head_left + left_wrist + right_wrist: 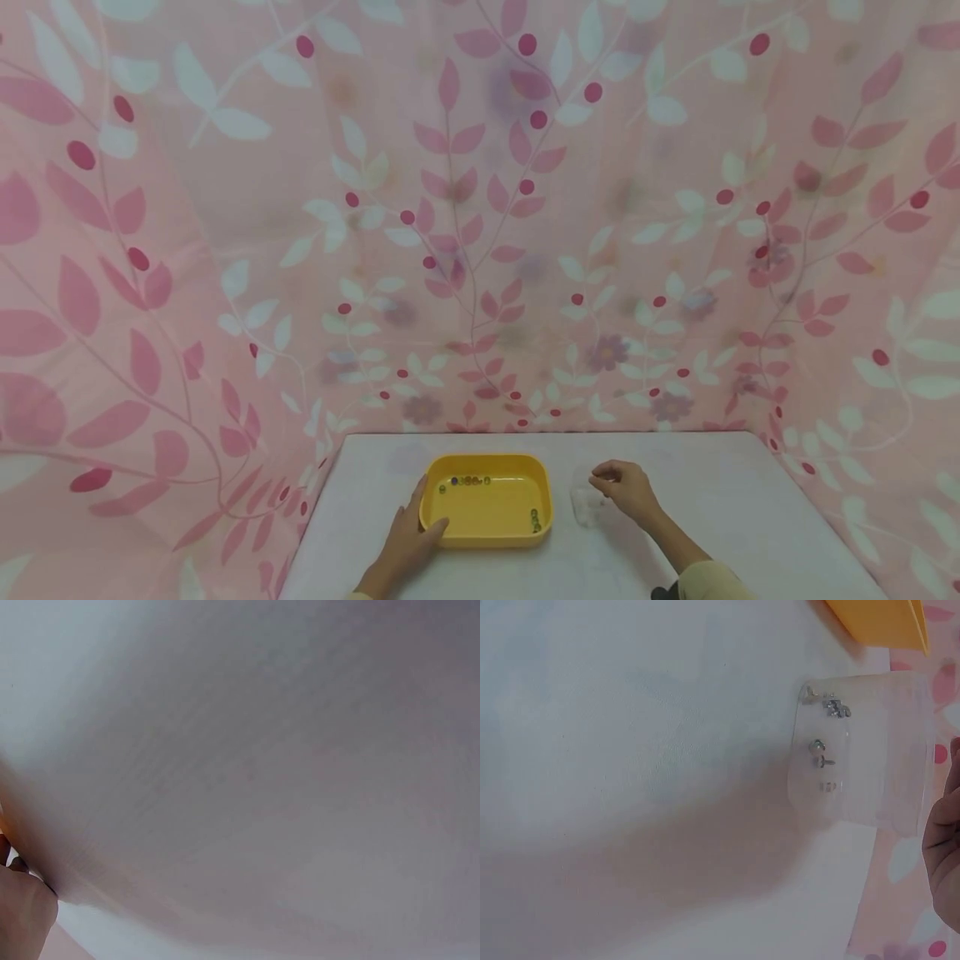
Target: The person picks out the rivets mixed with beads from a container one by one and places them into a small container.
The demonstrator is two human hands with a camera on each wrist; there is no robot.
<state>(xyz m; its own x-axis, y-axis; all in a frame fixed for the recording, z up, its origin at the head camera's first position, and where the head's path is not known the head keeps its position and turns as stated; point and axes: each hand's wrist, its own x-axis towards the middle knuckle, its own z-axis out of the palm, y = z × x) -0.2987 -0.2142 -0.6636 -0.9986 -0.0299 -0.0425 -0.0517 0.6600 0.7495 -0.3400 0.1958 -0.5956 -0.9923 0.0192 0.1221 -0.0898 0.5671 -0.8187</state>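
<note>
My left hand grips the left end of a yellow tray, its thumb over the near rim and its fingers along the outer side. Inside the tray, several small glass marbles line the far wall, one of them blue. More greenish marbles gather at the right end. My right hand hovers over a clear plastic container, thumb and forefinger tips close together; I cannot tell whether they pinch anything. Small shiny pieces, some screw-like, lie in that container.
A white-covered table carries the tray and the container, which stands just right of the tray. Pink leaf-patterned cloth hangs behind the table and along both sides. A dark object shows by the right sleeve.
</note>
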